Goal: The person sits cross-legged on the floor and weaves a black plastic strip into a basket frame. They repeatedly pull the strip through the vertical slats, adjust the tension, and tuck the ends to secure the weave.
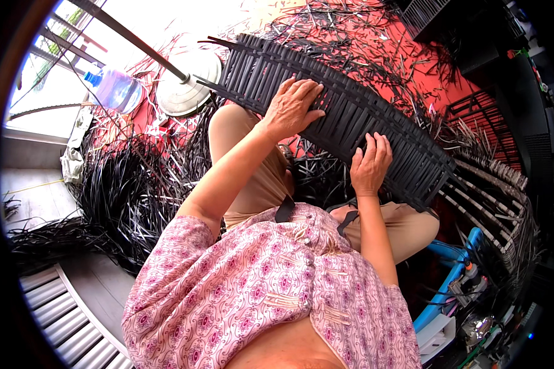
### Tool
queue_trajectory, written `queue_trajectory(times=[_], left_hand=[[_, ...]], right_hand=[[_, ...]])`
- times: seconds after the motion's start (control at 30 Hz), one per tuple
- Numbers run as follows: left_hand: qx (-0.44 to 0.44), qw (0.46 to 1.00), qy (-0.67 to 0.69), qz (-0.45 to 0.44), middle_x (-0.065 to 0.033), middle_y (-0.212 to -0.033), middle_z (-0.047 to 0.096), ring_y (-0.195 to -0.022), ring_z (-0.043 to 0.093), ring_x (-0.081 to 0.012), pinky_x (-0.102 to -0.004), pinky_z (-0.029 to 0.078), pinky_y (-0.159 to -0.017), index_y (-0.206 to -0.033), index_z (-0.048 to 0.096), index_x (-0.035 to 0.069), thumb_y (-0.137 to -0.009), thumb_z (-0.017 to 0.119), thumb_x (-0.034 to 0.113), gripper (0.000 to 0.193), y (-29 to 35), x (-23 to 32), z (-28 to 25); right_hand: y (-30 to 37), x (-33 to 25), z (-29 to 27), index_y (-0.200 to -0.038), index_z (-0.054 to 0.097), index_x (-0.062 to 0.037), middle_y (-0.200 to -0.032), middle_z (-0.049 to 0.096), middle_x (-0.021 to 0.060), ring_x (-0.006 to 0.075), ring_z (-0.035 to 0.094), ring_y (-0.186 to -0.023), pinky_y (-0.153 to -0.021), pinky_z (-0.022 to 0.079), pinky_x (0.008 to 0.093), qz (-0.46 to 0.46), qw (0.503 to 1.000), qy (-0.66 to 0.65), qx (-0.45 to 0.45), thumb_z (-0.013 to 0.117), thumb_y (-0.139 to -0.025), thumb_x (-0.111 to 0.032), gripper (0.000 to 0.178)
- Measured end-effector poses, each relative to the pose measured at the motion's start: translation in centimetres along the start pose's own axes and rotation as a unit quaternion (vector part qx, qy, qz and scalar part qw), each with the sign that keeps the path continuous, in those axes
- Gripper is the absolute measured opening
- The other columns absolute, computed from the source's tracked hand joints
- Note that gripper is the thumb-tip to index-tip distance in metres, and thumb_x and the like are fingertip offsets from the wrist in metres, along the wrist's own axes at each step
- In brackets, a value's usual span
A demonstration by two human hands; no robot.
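A long black woven panel (345, 111) of flat strips lies slantwise across my lap, its far left end higher in the picture and its near right end over my knee. My left hand (293, 109) rests flat on its left half, fingers stretched over the weave and thumb apart. On the right half, my right hand (372, 165) lies with fingertips on the panel and the fingers spread. Neither hand grips anything that I can see. A few loose strip ends stick out at the panel's left end. Beyond the right end, pale-banded rods (486, 212) show.
Black strips (129, 203) pile up at my left. Cut scraps litter the red floor (381, 46) ahead. A pole rises from a round white base (188, 86), with a large water bottle (118, 90) beside it. A blue frame (452, 277) and tools stand at right.
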State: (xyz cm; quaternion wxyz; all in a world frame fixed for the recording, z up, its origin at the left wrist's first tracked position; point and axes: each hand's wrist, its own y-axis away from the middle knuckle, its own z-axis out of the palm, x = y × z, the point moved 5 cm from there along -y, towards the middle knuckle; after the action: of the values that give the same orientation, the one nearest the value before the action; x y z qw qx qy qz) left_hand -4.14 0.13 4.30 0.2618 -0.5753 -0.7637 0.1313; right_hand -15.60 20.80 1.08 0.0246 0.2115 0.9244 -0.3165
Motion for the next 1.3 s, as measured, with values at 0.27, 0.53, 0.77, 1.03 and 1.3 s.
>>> queue_trajectory(times=[0.27,0.53,0.77,1.03,1.3], left_hand=[[0.020,0.999,-0.029,-0.021,-0.0148,-0.130,0.051,-0.126,0.045,-0.0297,-0.0432,0.029,-0.110,-0.133,0.049,0.000,-0.087,0.063,0.040,0.062,1.0,-0.1,0.1],[-0.001,1.000,0.005,-0.012,-0.0145,-0.128,0.053,-0.124,0.047,-0.0294,-0.0457,0.030,-0.108,-0.128,0.053,0.001,-0.085,0.066,0.037,0.058,-0.4,4.0,0.3],[-0.023,1.000,0.006,0.010,-0.0118,-0.128,0.054,-0.122,0.047,-0.0287,-0.0453,0.027,-0.108,-0.129,0.053,0.001,-0.086,0.065,0.037,0.058,-2.2,7.1,2.5],[-0.046,0.989,0.089,0.110,-0.0107,-0.123,0.055,-0.119,0.049,-0.0274,-0.0464,0.027,-0.109,-0.125,0.057,0.000,-0.086,0.060,0.045,0.059,-3.7,11.5,5.6],[-0.075,0.974,0.132,0.169,-0.0114,-0.123,0.055,-0.116,0.049,-0.0275,-0.0459,0.026,-0.108,-0.125,0.056,0.001,-0.092,0.046,0.051,0.061,-4.5,15.0,5.6]], right_hand=[[0.2,-0.4,0.3,-0.124,0.053,-0.0028,-0.130,0.047,0.0135,0.0345,0.042,-0.126,-0.108,0.034,0.0469,0.009,1.000,-0.017,0.001,0.057,-0.088,-0.017,0.039],[0.2,0.1,0.3,-0.125,0.053,-0.0026,-0.129,0.047,0.0146,0.0354,0.042,-0.125,-0.107,0.034,0.0478,0.011,1.000,-0.029,0.001,0.061,-0.083,-0.016,0.045],[-0.2,0.9,-0.2,-0.125,0.052,-0.0013,-0.129,0.047,0.0148,0.0352,0.042,-0.125,-0.106,0.035,0.0493,0.008,0.999,-0.041,0.011,0.062,-0.081,-0.012,0.046],[0.3,1.0,0.5,-0.123,0.052,-0.0006,-0.126,0.047,0.0150,0.0349,0.043,-0.123,-0.104,0.037,0.0494,0.017,0.998,-0.039,0.039,0.060,-0.086,-0.017,0.041],[0.7,1.8,1.0,-0.122,0.055,-0.0001,-0.128,0.050,0.0194,0.0387,0.044,-0.121,-0.103,0.036,0.0495,0.069,0.991,-0.119,-0.010,0.062,-0.080,-0.015,0.044]])
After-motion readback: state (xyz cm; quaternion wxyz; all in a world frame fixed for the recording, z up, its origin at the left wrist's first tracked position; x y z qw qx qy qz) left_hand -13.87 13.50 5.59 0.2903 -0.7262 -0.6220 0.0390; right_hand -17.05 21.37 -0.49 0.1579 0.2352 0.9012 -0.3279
